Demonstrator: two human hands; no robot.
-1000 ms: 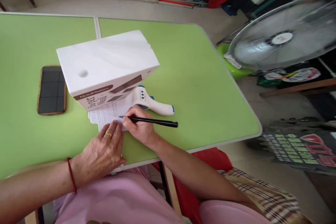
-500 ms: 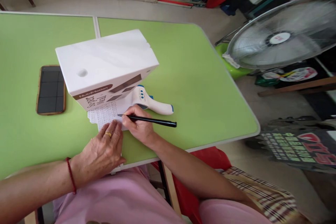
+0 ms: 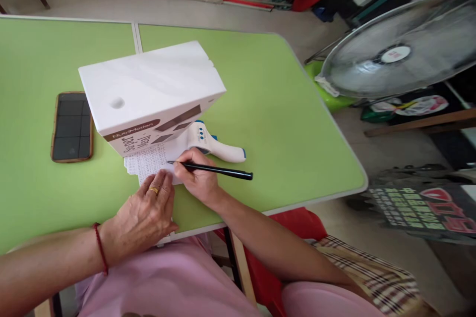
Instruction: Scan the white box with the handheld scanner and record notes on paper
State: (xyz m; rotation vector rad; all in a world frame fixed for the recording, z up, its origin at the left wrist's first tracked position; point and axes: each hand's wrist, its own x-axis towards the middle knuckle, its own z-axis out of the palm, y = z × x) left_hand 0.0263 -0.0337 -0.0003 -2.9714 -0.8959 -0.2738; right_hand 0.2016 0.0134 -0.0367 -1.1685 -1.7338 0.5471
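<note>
Black pen (image 3: 223, 171), pinched in our right hand (image 3: 199, 178); paper (image 3: 147, 162), near edge of surface (image 3: 297, 133), could skew if our flattened left hand (image 3: 148, 210) slips.

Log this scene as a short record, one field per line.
Left grip: open, fingers resting on a marked sheet
Right grip: closed around a black pen, writing end at the sheet
Box: white, labelled NutriMotion, just beyond the sheet
Device: white and blue, curved handle, beyond the right grip
Phone: left of the box
Surface: green tabletop
Background: fan at right
</note>
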